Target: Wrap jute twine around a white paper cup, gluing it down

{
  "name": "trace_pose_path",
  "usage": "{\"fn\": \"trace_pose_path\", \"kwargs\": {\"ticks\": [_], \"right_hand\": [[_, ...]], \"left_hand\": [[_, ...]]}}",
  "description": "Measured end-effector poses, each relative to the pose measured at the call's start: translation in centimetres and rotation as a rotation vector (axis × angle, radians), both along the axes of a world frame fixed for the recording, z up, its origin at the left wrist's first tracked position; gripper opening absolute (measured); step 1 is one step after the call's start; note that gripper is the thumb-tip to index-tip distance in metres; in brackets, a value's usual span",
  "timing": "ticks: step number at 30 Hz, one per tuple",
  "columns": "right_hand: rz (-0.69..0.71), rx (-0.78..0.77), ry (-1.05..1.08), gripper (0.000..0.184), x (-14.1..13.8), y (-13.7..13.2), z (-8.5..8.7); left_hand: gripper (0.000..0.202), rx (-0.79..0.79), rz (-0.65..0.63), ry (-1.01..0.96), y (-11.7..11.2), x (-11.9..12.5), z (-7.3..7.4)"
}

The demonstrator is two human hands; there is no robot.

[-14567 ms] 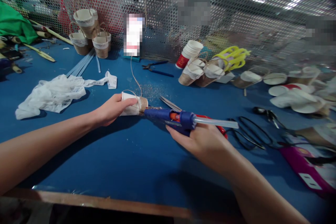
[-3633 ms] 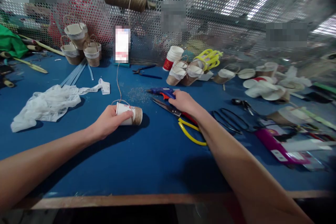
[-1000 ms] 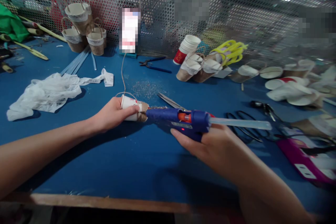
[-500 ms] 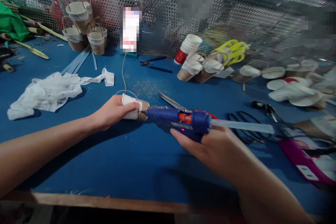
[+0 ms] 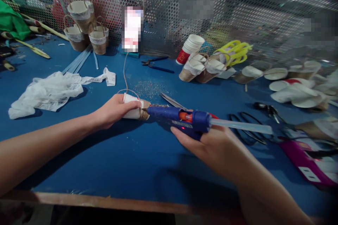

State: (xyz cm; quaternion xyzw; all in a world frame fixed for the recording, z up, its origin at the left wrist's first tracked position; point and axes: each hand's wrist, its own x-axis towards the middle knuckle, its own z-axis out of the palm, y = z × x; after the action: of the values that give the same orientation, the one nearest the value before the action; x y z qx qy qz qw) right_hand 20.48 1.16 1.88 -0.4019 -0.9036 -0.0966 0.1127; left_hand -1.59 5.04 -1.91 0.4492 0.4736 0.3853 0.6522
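My left hand (image 5: 116, 109) is closed around a white paper cup (image 5: 131, 113) lying on its side, its thumb along the top. Brown twine (image 5: 144, 114) is wrapped round the cup's right-hand end, and a loose strand (image 5: 125, 72) runs up from it toward the back. In my right hand (image 5: 211, 144) is a blue glue gun (image 5: 169, 113), its nozzle at the twine-wrapped end. Whether the tip touches the twine I cannot tell. A clear glue stick (image 5: 243, 126) juts from the gun's rear. Behind the gun lie scissors (image 5: 171, 100), partly hidden by it.
White lace (image 5: 50, 91) and glue sticks (image 5: 79, 59) lie at left, below finished twine-covered cups (image 5: 97, 42). Pliers (image 5: 158, 66) and a blurred-out phone (image 5: 132, 30) are at the back. Stacked paper cups (image 5: 193, 45), more wrapped cups, black cable (image 5: 245, 126) and a purple power strip (image 5: 303, 161) fill the right.
Both hands, the cup and the glue gun keep nearly the same pose. The whole view has shifted very slightly.
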Motion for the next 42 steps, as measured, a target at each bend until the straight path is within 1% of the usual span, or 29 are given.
{"fn": "trace_pose_path", "kwargs": {"ticks": [2, 4, 6, 10, 14, 16, 21, 23, 25, 26, 29, 31, 33, 37, 38, 42], "right_hand": [[-0.048, -0.036, 0.041, 0.054, -0.11, -0.16, 0.09], [-0.042, -0.096, 0.082, 0.058, -0.23, -0.29, 0.23], [-0.02, -0.131, 0.099, 0.057, -0.3, -0.3, 0.33], [-0.026, -0.044, 0.062, 0.049, -0.15, -0.16, 0.11], [-0.016, 0.018, -0.001, 0.054, 0.05, -0.17, -0.17], [0.022, 0.035, -0.024, 0.054, 0.05, -0.19, -0.08], [0.041, 0.013, 0.016, 0.041, -0.2, -0.1, 0.28], [0.045, 0.005, 0.024, 0.04, -0.27, -0.04, 0.32], [0.05, 0.032, 0.007, 0.041, -0.25, 0.04, 0.34], [0.064, 0.062, -0.01, 0.042, -0.21, 0.09, 0.36], [0.165, 0.169, -0.09, 0.047, -0.01, 0.22, 0.5], [0.208, 0.19, -0.104, 0.048, 0.1, 0.23, 0.53], [0.185, 0.161, -0.072, 0.045, 0.15, 0.18, 0.44], [0.053, 0.104, -0.043, 0.041, 0.16, 0.18, 0.2], [0.042, 0.099, -0.047, 0.041, 0.19, 0.22, 0.18], [0.101, 0.121, -0.094, 0.045, 0.43, 0.33, 0.13]], "left_hand": [[0.021, 0.004, -0.003, -0.02, 0.03, -0.01, -0.04], [0.02, 0.007, 0.005, 0.007, 0.06, -0.04, -0.1], [0.021, 0.011, 0.007, 0.029, 0.1, -0.08, -0.14], [0.023, 0.021, -0.013, 0.004, 0.12, -0.15, -0.15], [0.023, 0.021, -0.009, 0.024, 0.12, -0.19, -0.21], [0.022, 0.025, -0.007, 0.031, 0.13, -0.17, -0.22], [0.019, 0.023, -0.015, 0.021, 0.07, -0.07, 0.06], [0.019, 0.022, -0.013, 0.031, 0.02, -0.07, 0.16], [0.018, 0.025, -0.013, 0.038, 0.01, -0.11, 0.15], [0.018, 0.028, -0.013, 0.041, 0.01, -0.13, 0.11], [0.02, 0.032, -0.019, 0.029, 0.05, -0.17, -0.07], [0.021, 0.032, -0.016, 0.026, 0.05, -0.17, -0.17], [0.021, 0.033, -0.015, 0.036, 0.04, -0.16, -0.22], [0.023, 0.04, -0.014, 0.042, 0.0, -0.08, -0.23], [0.024, 0.047, -0.013, 0.039, -0.01, -0.04, -0.22], [0.026, 0.073, -0.024, 0.045, -0.12, 0.03, -0.21]]}}
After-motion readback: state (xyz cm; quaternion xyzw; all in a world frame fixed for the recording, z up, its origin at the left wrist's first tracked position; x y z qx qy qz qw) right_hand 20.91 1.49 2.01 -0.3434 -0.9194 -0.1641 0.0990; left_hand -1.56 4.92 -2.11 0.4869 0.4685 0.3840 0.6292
